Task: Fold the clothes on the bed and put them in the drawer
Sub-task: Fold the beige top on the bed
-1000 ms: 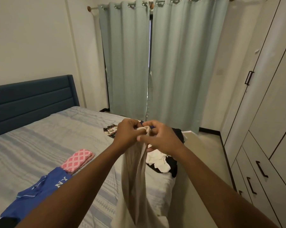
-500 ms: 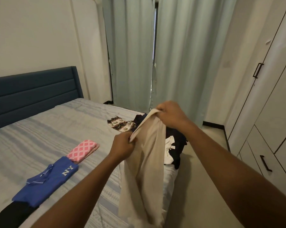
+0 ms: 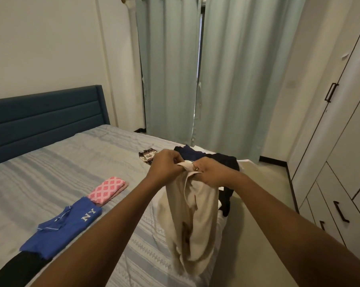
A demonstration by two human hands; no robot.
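One grey-blue striped bed [image 3: 71, 162] lies below a long beige cloth garment [image 3: 195, 214] hanging over its near edge; a folded blue NY shirt [image 3: 65, 228] and smaller folded pink diamond-print cloth [image 3: 106, 189] lie on it; left hand [image 3: 164, 164] and right hand [image 3: 214, 172] pinch the garment's top, fingers curled.

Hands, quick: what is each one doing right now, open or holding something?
Left hand: closed, fingers pinching the top edge of the beige garment.
Right hand: closed, gripping the same edge beside it.
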